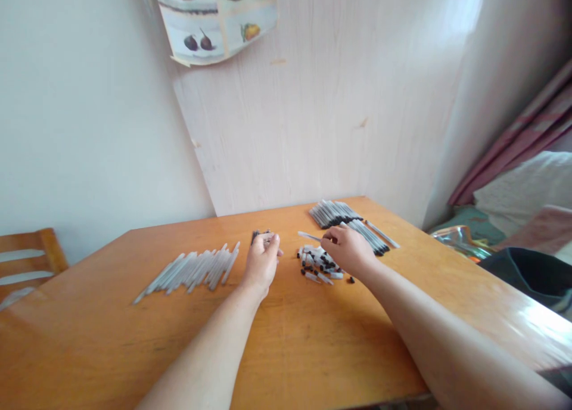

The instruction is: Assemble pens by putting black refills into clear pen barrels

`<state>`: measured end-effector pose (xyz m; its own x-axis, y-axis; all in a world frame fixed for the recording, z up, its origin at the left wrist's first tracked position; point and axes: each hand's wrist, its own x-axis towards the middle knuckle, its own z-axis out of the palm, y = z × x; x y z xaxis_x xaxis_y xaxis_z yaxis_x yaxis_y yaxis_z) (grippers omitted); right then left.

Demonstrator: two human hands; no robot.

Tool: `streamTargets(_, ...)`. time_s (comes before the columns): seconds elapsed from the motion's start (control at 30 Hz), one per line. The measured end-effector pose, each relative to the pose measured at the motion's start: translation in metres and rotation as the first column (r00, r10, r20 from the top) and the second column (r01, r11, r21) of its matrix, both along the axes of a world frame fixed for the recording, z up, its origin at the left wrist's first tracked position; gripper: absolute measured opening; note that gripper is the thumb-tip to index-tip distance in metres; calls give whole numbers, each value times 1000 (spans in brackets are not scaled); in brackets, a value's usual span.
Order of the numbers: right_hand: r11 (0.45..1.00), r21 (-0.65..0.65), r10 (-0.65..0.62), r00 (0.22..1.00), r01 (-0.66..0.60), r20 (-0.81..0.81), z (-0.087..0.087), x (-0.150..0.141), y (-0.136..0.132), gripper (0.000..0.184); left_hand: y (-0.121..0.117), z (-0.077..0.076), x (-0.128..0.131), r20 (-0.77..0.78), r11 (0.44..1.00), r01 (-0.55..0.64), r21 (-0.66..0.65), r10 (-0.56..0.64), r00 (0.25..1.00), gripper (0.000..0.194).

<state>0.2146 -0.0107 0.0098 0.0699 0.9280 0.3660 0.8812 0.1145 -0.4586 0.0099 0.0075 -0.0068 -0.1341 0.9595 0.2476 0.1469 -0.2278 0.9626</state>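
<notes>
My right hand (346, 247) is closed in a pinch on a thin pale pen (309, 236), whose free end points left. Below it lies a loose heap of small black and clear pen parts (319, 264). My left hand (263, 262) is held to the left of that heap, fingers curled in and thumb up. Whatever it grips is mostly hidden by the fingers. Just behind it some small dark pieces (254, 236) show. Further left, a row of clear pen barrels (192, 271) lies slanted on the table.
Behind my right hand, clear pens with black ends (336, 213) lie stacked near the wooden table's (286, 338) back edge. One pen (382, 233) lies apart on their right. A chair (33, 261) stands left, a dark open bag (531, 273) right, and a fruit poster (218, 16) hangs above.
</notes>
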Motion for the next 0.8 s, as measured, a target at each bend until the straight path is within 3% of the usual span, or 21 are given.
streamTargets(0.17,967,-37,-241,949,254,201,4,24,10,28,10,-1,-14,3,999,-16,33,16,1000,34)
streamTargets(0.3,924,-94,-331,900,369,285,0,34,18,29,14,1,-21,56,999,-25,36,23,998,32)
streamTargets(0.57,914,-106,-327,866,392,379,-14,36,27,29,23,9,-43,62,981,-184,53,181,981,29)
streamTargets(0.8,912,-141,-312,876,384,368,-20,40,32,30,49,-9,-75,-233,927,-346,142,371,899,25)
